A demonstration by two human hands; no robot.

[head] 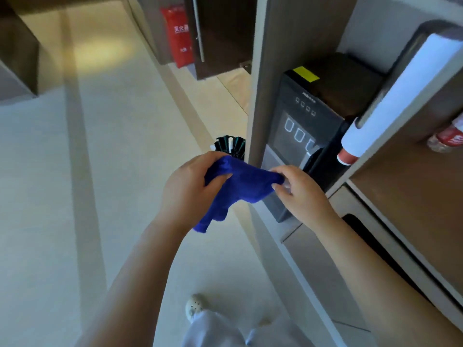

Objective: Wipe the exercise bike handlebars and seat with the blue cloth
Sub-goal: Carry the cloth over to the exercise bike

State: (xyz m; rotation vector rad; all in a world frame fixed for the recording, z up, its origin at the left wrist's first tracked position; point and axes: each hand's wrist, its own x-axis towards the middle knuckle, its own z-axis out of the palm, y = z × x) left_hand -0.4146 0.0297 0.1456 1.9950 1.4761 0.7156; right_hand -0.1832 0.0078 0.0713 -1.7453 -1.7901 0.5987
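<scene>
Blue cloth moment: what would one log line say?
stage: cloth in hand, bike not in view | left hand: grips blue cloth | right hand: pinches its edge | nearby: water dispenser

Black water dispenser in a wood-panelled niche at right, yellow sticker on its top. Just beside it, a slanted white cup tube with red cups at the lower end, then a red-labelled bottle on the shelf. On the pale floor, a dark round ribbed holder by the niche's edge; farther back, a red bag with white characters.

Soft daylight, motion-blurred, edges warped.
</scene>
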